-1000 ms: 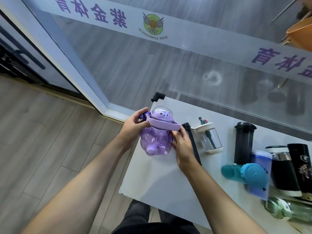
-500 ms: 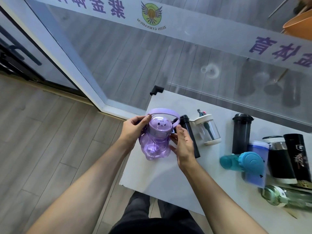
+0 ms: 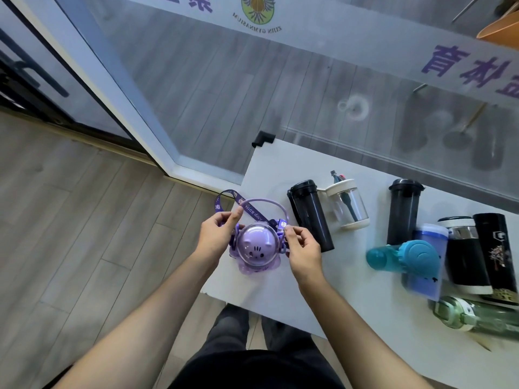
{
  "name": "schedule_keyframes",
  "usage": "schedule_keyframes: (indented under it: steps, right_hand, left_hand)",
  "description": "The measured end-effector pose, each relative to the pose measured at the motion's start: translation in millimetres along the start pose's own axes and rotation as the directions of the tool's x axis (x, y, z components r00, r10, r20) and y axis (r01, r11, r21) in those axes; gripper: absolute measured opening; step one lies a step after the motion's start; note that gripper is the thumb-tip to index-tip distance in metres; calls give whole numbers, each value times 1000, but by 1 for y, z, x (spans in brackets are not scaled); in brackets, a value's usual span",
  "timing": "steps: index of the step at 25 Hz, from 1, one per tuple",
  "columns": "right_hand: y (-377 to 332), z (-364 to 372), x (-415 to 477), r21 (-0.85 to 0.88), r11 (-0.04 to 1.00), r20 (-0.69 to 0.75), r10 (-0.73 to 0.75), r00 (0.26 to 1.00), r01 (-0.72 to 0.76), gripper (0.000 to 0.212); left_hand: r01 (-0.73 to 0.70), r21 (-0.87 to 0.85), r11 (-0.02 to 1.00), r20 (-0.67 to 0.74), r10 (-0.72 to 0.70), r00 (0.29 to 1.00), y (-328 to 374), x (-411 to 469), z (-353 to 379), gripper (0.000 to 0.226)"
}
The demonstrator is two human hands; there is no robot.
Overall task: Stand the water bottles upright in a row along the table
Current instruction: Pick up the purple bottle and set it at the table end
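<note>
A purple cat-faced bottle (image 3: 255,252) stands upright near the left edge of the white table (image 3: 280,282). My left hand (image 3: 220,234) pinches its purple strap at the left side of the dome lid. My right hand (image 3: 302,245) pinches the strap clip at the lid's right side. Right of it stand a dark bottle (image 3: 310,216), a clear jar-like bottle with a cream lid (image 3: 348,204) and a second dark bottle (image 3: 403,211). A teal bottle (image 3: 404,256) lies on its side. A green bottle (image 3: 477,318) lies flat at the right.
A blue bottle (image 3: 427,262), a black-and-steel flask (image 3: 464,254) and a black printed flask (image 3: 495,251) crowd the right end. A glass wall (image 3: 309,80) runs along the table's far edge. The wooden floor (image 3: 70,220) lies left of the table.
The purple bottle went from tilted in both hands to standing upright on the table. My hands moved from its body to the strap at the lid. The view shifted.
</note>
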State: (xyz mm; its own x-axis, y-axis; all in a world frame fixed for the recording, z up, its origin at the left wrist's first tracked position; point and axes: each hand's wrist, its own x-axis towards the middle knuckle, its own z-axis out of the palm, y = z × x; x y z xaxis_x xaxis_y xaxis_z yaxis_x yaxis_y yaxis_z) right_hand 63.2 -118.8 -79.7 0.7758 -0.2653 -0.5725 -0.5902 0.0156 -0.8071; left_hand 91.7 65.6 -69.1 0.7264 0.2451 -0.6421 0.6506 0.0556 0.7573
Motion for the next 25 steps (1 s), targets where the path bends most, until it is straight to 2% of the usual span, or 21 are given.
schedule_keyframes:
  steps: [3, 6, 7, 9, 11, 13, 15, 17, 19, 21, 25]
  right_hand:
    - [2, 0, 1, -116, 993, 34, 17, 999, -13, 35]
    - [-4, 1, 2, -224, 974, 118, 40, 992, -12, 35]
    - [-7, 2, 1, -234, 972, 138, 36, 990, -2, 35]
    - [-10, 6, 1, -252, 968, 143, 21, 989, 16, 33]
    - [-10, 6, 2, -298, 953, 151, -16, 988, 61, 33]
    - [-9, 7, 3, -315, 945, 175, -29, 984, 84, 36]
    - [-8, 7, 4, -348, 935, 176, -4, 984, 66, 42]
    - [-7, 6, 3, -386, 920, 159, -2, 987, 64, 45]
    - [-10, 4, 3, -399, 913, 144, -30, 989, 85, 41]
    - [-11, 5, 8, -403, 911, 122, -40, 992, 86, 39]
    - [-19, 22, 15, -294, 955, 120, 77, 990, -39, 35]
  left_hand:
    - [81, 166, 983, -40, -75, 996, -1, -6, -11, 80]
    - [256, 326, 910, -95, -238, 967, -5, -13, -24, 125]
    - [285, 376, 882, -119, -259, 958, -7, -16, -25, 128]
    - [317, 493, 810, -173, -266, 948, -7, -22, -25, 111]
    - [259, 572, 778, -220, -159, 963, -6, -24, -25, 79]
    - [127, 535, 835, -180, -34, 983, -10, -18, -26, 52]
    - [34, 431, 902, -122, 21, 992, -8, -21, -20, 42]
    - [78, 210, 974, -124, -53, 991, -2, -29, -13, 35]
    - [54, 75, 996, -109, -45, 993, 1, -37, -15, 24]
    - [22, 121, 992, -66, -14, 998, 1, -37, -19, 27]
    - [199, -5, 980, -6, -199, 980, 9, -29, -1, 19]
